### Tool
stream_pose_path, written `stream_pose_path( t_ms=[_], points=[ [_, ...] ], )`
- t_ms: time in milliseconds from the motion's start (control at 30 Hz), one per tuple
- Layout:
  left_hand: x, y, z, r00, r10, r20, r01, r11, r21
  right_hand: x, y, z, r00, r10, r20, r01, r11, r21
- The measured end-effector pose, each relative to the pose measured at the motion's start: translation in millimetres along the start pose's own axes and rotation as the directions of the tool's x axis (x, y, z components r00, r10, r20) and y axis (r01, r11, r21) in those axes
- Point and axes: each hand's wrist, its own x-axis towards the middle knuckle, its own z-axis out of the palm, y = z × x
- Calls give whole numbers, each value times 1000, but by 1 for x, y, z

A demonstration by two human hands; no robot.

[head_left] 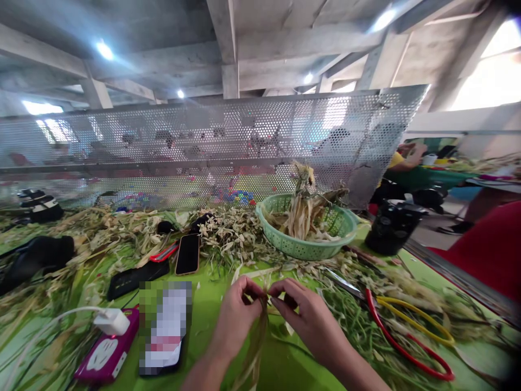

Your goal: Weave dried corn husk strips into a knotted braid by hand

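My left hand and my right hand meet fingertip to fingertip over the green tabletop. Between them runs a strip of dried corn husk, pinched by my left thumb and finger and hanging down toward the table's near side. My right thumb and finger are pressed together at the strip's upper part, where thin husk ends stick up past the fingertips. Scissors with one red and one yellow handle loop lie to the right of my right hand, among green and tan scraps.
Beyond my hands stands a green plastic basket with dried husks in it. A black cup is at the right edge. Phones, a magenta power bank and husk scraps lie around. A perforated metal partition closes the back.
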Motion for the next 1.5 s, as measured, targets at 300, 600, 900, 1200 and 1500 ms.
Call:
stream_pose_path(
  t_ms=[300, 600, 900, 1200, 1500],
  points=[
    [-4, 1, 7, 987, 157, -45, -147, 974, 172, -1, 5, 12, 996, 39, -82, -45, 997, -67],
    [-7, -5, 12, 948, 313, -62, -265, 879, 396, -1, -1, 12, 994, 77, -77, -78, 997, -5],
    [-9, -9, 14, 929, 368, -28, -333, 869, 366, 0, 1, 9, 988, 141, -69, -108, 932, 346],
    [-8, -10, 12, 927, 373, -39, -332, 865, 376, 3, 7, 11, 978, 206, 41, -200, 852, 483],
    [-7, -10, 12, 946, 322, -42, -283, 881, 380, 1, 6, 5, 981, 164, -100, -109, 905, 411]
  ],
)
